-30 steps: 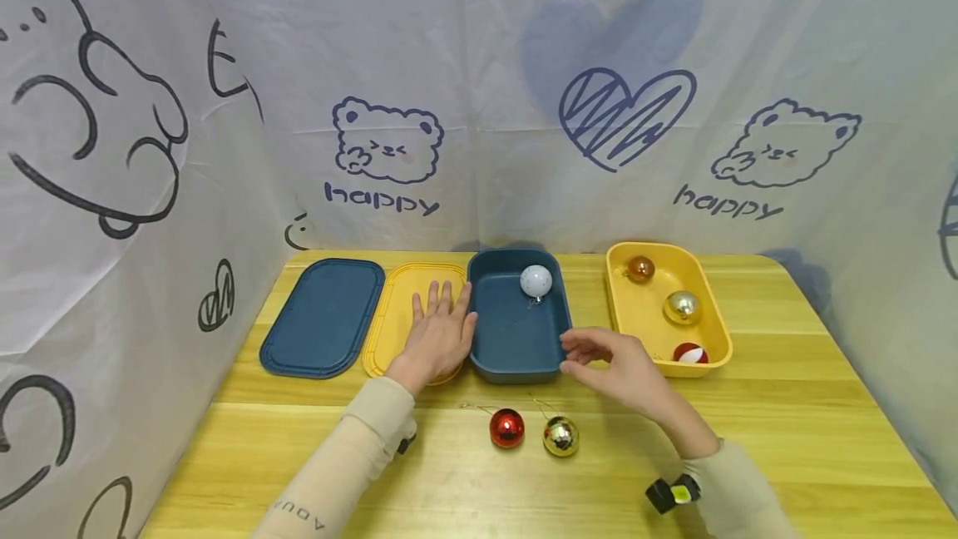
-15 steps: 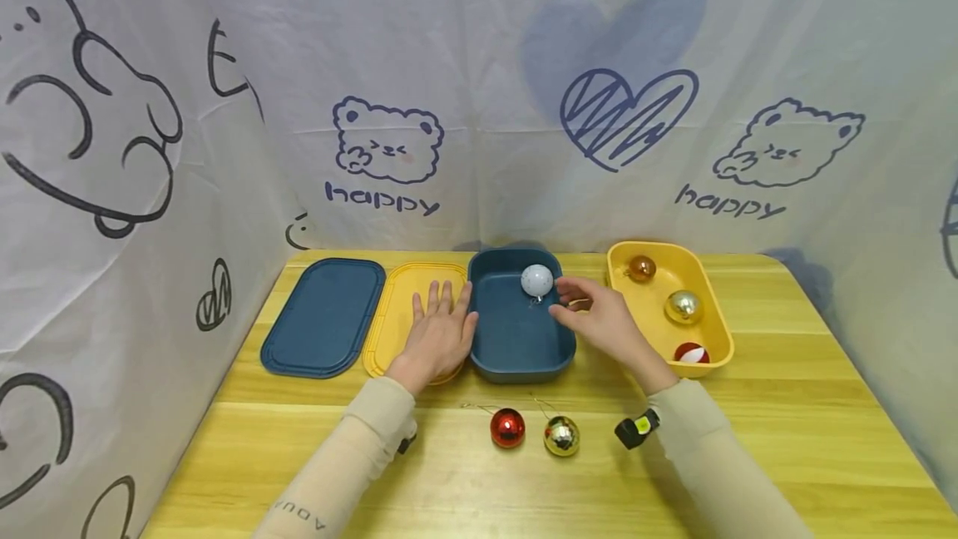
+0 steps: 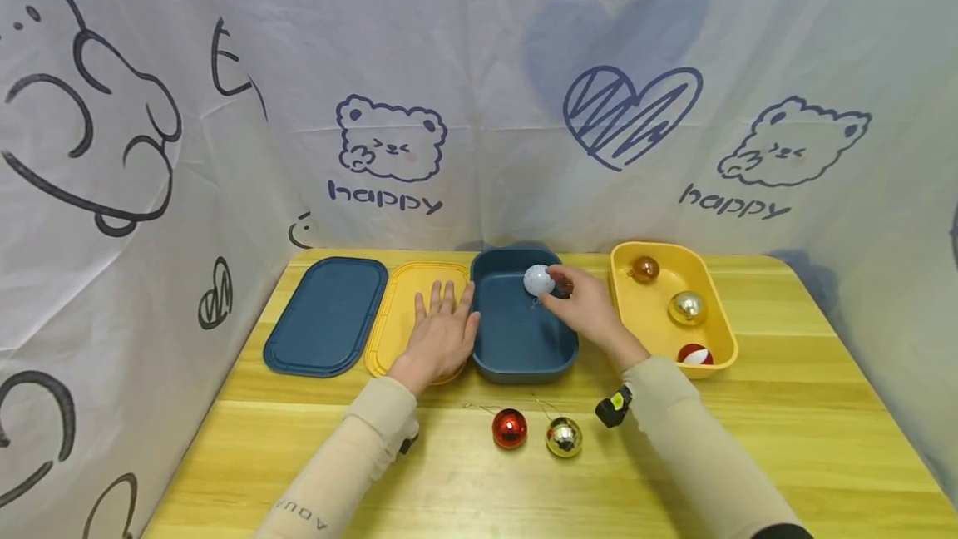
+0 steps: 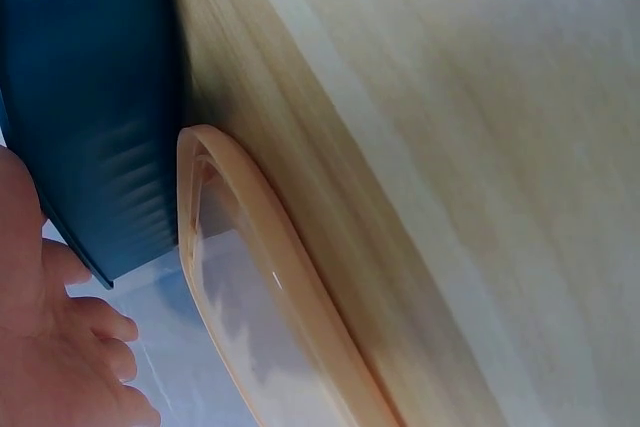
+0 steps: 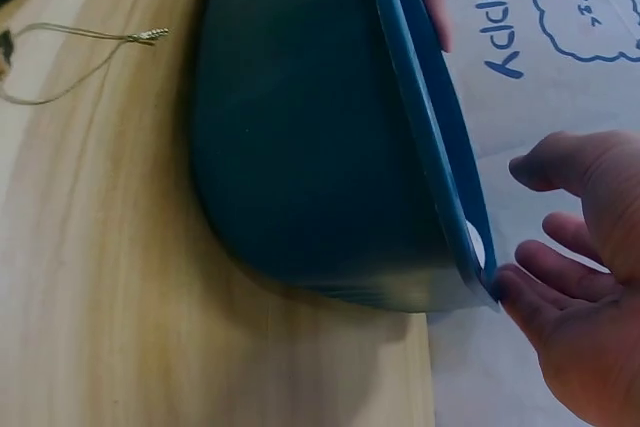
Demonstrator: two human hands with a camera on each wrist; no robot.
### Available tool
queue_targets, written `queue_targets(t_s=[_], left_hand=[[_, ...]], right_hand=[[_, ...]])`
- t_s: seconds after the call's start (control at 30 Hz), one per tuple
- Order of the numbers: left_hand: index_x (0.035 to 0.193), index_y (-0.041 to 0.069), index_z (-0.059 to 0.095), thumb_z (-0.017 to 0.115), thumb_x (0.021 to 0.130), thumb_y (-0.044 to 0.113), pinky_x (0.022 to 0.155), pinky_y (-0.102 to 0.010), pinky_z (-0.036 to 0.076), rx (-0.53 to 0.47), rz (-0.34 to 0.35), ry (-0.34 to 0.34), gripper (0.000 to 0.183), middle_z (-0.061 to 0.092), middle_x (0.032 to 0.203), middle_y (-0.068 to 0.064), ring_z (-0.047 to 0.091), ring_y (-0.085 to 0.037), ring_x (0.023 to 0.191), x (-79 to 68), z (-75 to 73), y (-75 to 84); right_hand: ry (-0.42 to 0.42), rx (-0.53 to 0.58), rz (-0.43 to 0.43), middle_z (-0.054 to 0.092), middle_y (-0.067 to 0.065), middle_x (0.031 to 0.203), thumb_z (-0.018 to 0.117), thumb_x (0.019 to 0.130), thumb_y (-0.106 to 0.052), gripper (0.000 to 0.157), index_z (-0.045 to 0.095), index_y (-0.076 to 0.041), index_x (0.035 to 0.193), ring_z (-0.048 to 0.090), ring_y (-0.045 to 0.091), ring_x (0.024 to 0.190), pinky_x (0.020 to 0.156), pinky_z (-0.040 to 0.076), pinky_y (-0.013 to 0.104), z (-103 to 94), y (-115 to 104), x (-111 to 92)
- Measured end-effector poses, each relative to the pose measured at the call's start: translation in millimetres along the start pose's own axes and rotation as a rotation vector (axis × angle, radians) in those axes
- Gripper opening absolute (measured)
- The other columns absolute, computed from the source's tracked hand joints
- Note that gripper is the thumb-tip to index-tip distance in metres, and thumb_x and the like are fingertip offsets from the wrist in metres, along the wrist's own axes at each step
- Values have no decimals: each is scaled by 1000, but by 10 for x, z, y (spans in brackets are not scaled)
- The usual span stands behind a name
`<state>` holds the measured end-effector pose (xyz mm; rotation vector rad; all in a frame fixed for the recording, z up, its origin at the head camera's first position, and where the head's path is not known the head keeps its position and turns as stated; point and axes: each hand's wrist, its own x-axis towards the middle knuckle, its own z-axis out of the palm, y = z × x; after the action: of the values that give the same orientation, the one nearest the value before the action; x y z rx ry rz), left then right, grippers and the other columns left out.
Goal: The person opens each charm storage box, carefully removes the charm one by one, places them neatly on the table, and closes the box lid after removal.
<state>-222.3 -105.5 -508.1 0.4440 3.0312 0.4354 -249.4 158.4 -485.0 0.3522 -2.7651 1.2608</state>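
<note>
My left hand (image 3: 440, 333) lies over the yellow lid (image 3: 389, 331) with straight, spread fingers, its thumb side at the left wall of the dark blue box (image 3: 516, 374). In the left wrist view that hand (image 4: 60, 317) overlaps the box rim. A speckled white ornament ball (image 3: 537, 279) sits toward the back right of the box. My right hand (image 3: 587, 306) reaches over the right rim, thumb and fingers parted beside the ball. From the right wrist, the hand (image 5: 590, 247) shows apart from the ball (image 5: 475, 244), of which a sliver shows over the rim.
A red ball (image 3: 510, 428) and a gold ball (image 3: 564, 437) lie on the table in front of the box. The yellow box (image 3: 722, 339) at right holds an amber, a gold and a red-and-white ball. A dark blue lid (image 3: 325, 316) lies at far left.
My right hand has moved from the front right corner of the blue box back and leftward to the white ball. The left hand has stayed in place.
</note>
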Motion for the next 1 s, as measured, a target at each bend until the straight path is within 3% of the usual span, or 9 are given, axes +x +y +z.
queue_targets(t_s=[0.4, 1.0], left_hand=[[171, 18, 18, 25, 116, 43, 129, -68, 6, 19, 4, 4, 61, 20, 174, -26, 11, -46, 163, -3, -14, 1], [171, 18, 18, 27, 116, 43, 129, -68, 6, 19, -4, 3, 61, 21, 173, -25, 11, -46, 163, -12, -28, 19]], right_hand=[[18, -41, 23, 67, 26, 138, 76, 95, -13, 53, 61, 5, 142, 67, 41, 123, 107, 54, 53, 90, 1, 240], [-11, -92, -3, 65, 28, 136, 76, 94, -11, 52, 61, 7, 140, 65, 42, 118, 100, 56, 54, 185, -27, 351]])
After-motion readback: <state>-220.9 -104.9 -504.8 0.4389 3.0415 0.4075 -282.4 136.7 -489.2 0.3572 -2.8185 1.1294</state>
